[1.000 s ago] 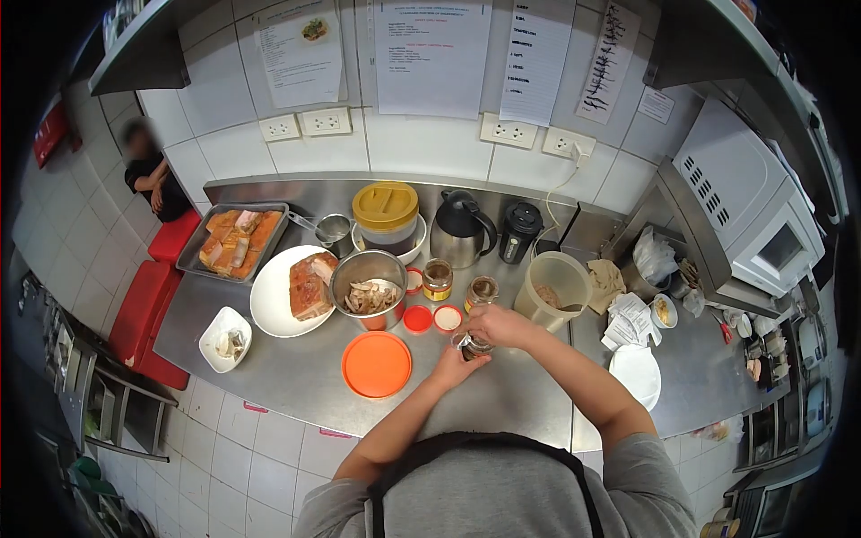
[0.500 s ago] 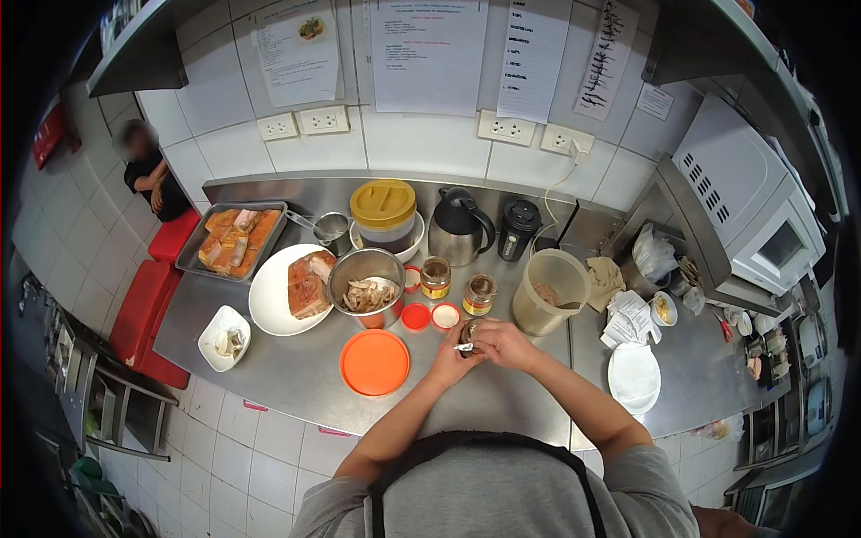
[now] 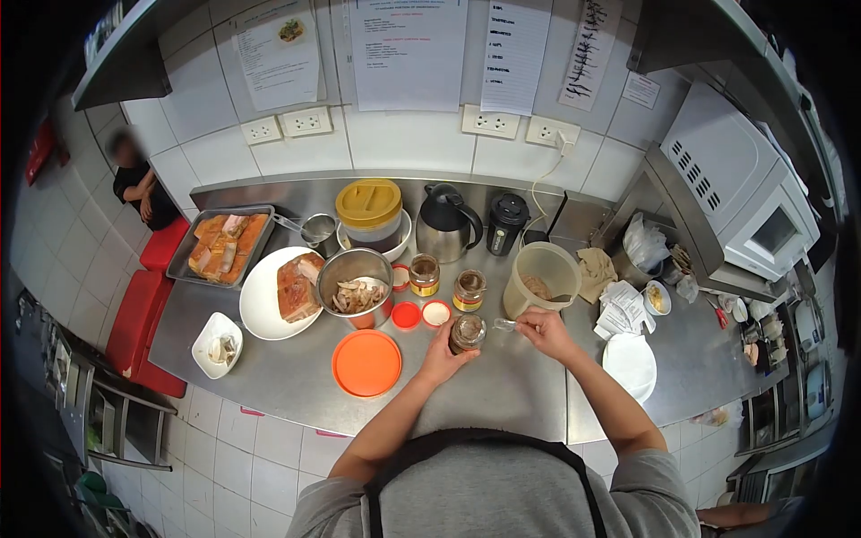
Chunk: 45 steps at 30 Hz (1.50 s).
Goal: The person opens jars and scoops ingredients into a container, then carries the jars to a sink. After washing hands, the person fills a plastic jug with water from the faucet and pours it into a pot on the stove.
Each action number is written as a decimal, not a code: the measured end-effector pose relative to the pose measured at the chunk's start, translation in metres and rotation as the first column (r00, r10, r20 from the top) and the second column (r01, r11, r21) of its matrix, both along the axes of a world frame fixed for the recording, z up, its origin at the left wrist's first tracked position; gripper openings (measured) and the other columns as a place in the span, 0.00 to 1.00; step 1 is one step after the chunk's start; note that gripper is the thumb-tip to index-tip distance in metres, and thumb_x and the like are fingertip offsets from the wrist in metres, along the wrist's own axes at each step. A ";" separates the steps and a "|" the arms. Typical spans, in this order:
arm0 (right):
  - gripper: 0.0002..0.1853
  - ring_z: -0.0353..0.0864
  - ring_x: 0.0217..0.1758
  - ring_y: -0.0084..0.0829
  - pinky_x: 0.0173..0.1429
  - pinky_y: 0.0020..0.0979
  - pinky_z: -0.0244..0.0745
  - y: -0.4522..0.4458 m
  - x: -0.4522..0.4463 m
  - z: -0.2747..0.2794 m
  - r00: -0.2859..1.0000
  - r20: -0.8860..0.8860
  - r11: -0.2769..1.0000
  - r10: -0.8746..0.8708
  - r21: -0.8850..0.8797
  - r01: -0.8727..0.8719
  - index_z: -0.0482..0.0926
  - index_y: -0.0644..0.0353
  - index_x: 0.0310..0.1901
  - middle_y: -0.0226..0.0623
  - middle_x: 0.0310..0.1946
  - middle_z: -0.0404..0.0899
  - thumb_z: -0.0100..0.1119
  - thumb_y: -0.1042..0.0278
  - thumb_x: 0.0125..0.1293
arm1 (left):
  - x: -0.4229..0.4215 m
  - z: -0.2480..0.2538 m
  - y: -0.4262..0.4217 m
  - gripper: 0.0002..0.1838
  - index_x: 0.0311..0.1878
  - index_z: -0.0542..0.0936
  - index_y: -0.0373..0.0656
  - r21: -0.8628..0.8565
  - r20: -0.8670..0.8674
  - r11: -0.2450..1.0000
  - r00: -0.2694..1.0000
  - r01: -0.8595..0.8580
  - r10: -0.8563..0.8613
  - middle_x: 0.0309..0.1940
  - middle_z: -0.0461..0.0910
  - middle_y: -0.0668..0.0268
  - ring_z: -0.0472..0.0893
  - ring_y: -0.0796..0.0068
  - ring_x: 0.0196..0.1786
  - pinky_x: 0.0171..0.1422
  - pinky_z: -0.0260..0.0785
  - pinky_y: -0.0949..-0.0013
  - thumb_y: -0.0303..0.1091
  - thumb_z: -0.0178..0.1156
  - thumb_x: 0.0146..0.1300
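My left hand (image 3: pixel 443 357) is wrapped round a small glass jar (image 3: pixel 467 334) of dark contents, held above the steel counter. My right hand (image 3: pixel 545 335) is to the right of the jar, pinching a small clear, shiny strip that looks like plastic film (image 3: pixel 504 325). Just behind stand two similar jars, one with a yellow label (image 3: pixel 469 291) and another (image 3: pixel 424 275) further back. Red lids (image 3: pixel 405 316) lie left of them, one with its pale inside up (image 3: pixel 437 313). A translucent tub (image 3: pixel 539 278) with brownish contents and a utensil stands behind my right hand.
An orange lid (image 3: pixel 366 363) lies left of my left hand. Behind it are a steel pot of sliced food (image 3: pixel 357 285), a plate with meat (image 3: pixel 267 314) and a meat tray (image 3: pixel 221 247). Thermos jug (image 3: pixel 444 224) at the back; white plate (image 3: pixel 630 366) right. A person (image 3: pixel 142 184) sits far left.
My hands have come apart. The right has moved right with the clear strip, while the left keeps the jar, now more visible. The whole view has shifted slightly.
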State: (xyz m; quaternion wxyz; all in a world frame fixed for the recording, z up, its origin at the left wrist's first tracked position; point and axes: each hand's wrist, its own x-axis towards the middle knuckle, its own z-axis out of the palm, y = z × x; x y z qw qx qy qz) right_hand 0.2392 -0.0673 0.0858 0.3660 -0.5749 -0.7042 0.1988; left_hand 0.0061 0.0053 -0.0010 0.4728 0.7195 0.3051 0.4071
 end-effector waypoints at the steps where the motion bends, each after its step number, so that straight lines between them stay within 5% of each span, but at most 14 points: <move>1: 0.04 0.72 0.25 0.28 0.28 0.28 0.66 0.002 -0.002 0.000 0.999 -0.039 1.000 -0.026 -0.012 0.025 0.81 0.65 0.34 0.36 0.25 0.74 0.62 0.75 0.58 | -0.001 0.002 -0.001 0.41 0.60 0.65 0.37 -0.009 0.004 1.000 1.000 0.012 -0.012 0.53 0.73 0.55 0.73 0.60 0.58 0.62 0.64 0.63 0.35 0.75 0.43; 6: 0.06 0.67 0.24 0.18 0.28 0.24 0.62 0.025 -0.021 0.000 0.958 -0.267 0.994 -0.106 -0.023 0.103 0.81 0.66 0.35 0.27 0.23 0.71 0.63 0.72 0.60 | -0.002 0.005 -0.001 0.43 0.63 0.62 0.36 0.001 -0.019 0.999 0.999 0.050 -0.050 0.56 0.70 0.54 0.70 0.60 0.61 0.65 0.62 0.62 0.34 0.74 0.44; 9: 0.06 0.66 0.25 0.16 0.29 0.22 0.62 0.042 -0.031 -0.002 0.879 -0.428 0.973 -0.208 -0.177 0.144 0.81 0.67 0.35 0.25 0.24 0.70 0.62 0.73 0.61 | -0.001 -0.003 -0.001 0.49 0.68 0.54 0.34 -0.047 0.071 0.992 0.991 0.117 -0.113 0.62 0.63 0.50 0.66 0.59 0.65 0.68 0.59 0.62 0.35 0.73 0.46; 14: 0.06 0.69 0.29 0.15 0.32 0.20 0.64 0.084 -0.096 0.027 0.916 -0.400 0.999 0.011 -0.024 -0.023 0.82 0.68 0.35 0.26 0.27 0.71 0.63 0.72 0.60 | -0.025 -0.006 -0.017 0.53 0.71 0.47 0.34 0.099 -0.082 0.994 0.996 0.046 -0.038 0.68 0.53 0.47 0.53 0.55 0.73 0.74 0.47 0.59 0.38 0.71 0.49; 17: 0.07 0.72 0.30 0.18 0.32 0.22 0.66 0.109 -0.168 0.047 0.896 -0.398 0.980 0.196 0.048 -0.194 0.81 0.68 0.35 0.29 0.27 0.73 0.63 0.72 0.60 | -0.068 0.020 -0.034 0.47 0.70 0.52 0.34 -0.057 -0.219 0.997 0.973 0.055 -0.066 0.68 0.55 0.48 0.57 0.55 0.72 0.72 0.52 0.59 0.38 0.69 0.52; 20: 0.07 0.77 0.31 0.29 0.35 0.27 0.70 0.133 -0.249 0.068 0.927 -0.153 0.939 0.344 0.074 -0.336 0.81 0.68 0.35 0.37 0.28 0.75 0.62 0.73 0.57 | -0.126 0.036 -0.041 0.37 0.67 0.58 0.33 -0.272 -0.020 0.957 0.993 0.103 -0.112 0.65 0.62 0.51 0.63 0.60 0.69 0.70 0.58 0.63 0.33 0.64 0.59; 26: 0.06 0.78 0.32 0.41 0.38 0.37 0.72 0.197 -0.435 0.027 0.838 -0.034 0.833 0.544 0.139 -0.535 0.83 0.64 0.32 0.44 0.28 0.78 0.60 0.73 0.55 | -0.232 0.012 -0.060 0.25 0.65 0.62 0.34 -0.428 0.278 0.898 0.931 -0.100 0.237 0.62 0.67 0.58 0.67 0.70 0.66 0.69 0.60 0.69 0.24 0.55 0.65; 30: 0.05 0.78 0.34 0.44 0.39 0.40 0.73 0.232 -0.530 -0.028 0.779 0.232 0.764 0.583 0.171 -0.623 0.82 0.64 0.30 0.43 0.31 0.77 0.59 0.74 0.54 | -0.281 0.013 -0.071 0.24 0.64 0.64 0.35 -0.538 0.264 0.813 0.871 -0.222 0.413 0.60 0.70 0.58 0.69 0.72 0.64 0.68 0.61 0.70 0.24 0.55 0.66; 33: 0.03 0.78 0.37 0.45 0.42 0.41 0.74 0.248 -0.565 -0.055 0.698 0.382 0.749 0.605 0.021 -0.662 0.82 0.62 0.29 0.45 0.33 0.76 0.59 0.74 0.54 | -0.306 0.006 -0.074 0.23 0.63 0.64 0.34 -0.610 0.229 0.752 0.852 -0.251 0.470 0.61 0.69 0.59 0.68 0.73 0.64 0.67 0.62 0.71 0.23 0.55 0.66; 36: 0.04 0.79 0.44 0.44 0.47 0.42 0.75 0.247 -0.571 -0.036 0.676 0.366 0.758 0.640 -0.155 -0.634 0.80 0.65 0.26 0.46 0.39 0.76 0.58 0.75 0.54 | -0.325 0.003 -0.072 0.23 0.63 0.65 0.36 -0.629 0.216 0.723 0.829 -0.286 0.516 0.61 0.69 0.59 0.72 0.75 0.60 0.63 0.65 0.72 0.25 0.56 0.65; 39: 0.07 0.78 0.40 0.45 0.43 0.40 0.73 0.248 -0.570 -0.025 0.692 0.291 0.746 0.660 -0.154 -0.647 0.77 0.63 0.30 0.44 0.34 0.76 0.63 0.73 0.50 | -0.345 0.003 -0.059 0.23 0.63 0.66 0.39 -0.641 0.127 0.646 0.772 -0.415 0.622 0.56 0.73 0.60 0.75 0.73 0.57 0.58 0.69 0.72 0.23 0.56 0.65; 42: 0.17 0.76 0.49 0.45 0.49 0.43 0.72 0.258 -0.565 -0.019 0.736 0.171 0.755 0.655 -0.185 -0.629 0.71 0.60 0.40 0.44 0.42 0.76 0.66 0.69 0.50 | -0.372 -0.026 -0.037 0.28 0.65 0.61 0.38 -0.498 0.248 0.595 0.554 -0.631 0.795 0.53 0.75 0.59 0.78 0.70 0.53 0.53 0.72 0.71 0.22 0.57 0.63; 45: 0.21 0.73 0.52 0.46 0.53 0.46 0.67 0.273 -0.557 -0.020 0.764 0.258 0.806 0.592 -0.187 -0.561 0.66 0.58 0.45 0.45 0.43 0.77 0.63 0.72 0.51 | -0.404 -0.003 -0.012 0.33 0.69 0.51 0.39 -0.592 0.145 0.346 0.326 -0.728 0.934 0.50 0.75 0.54 0.82 0.66 0.45 0.45 0.75 0.69 0.29 0.55 0.65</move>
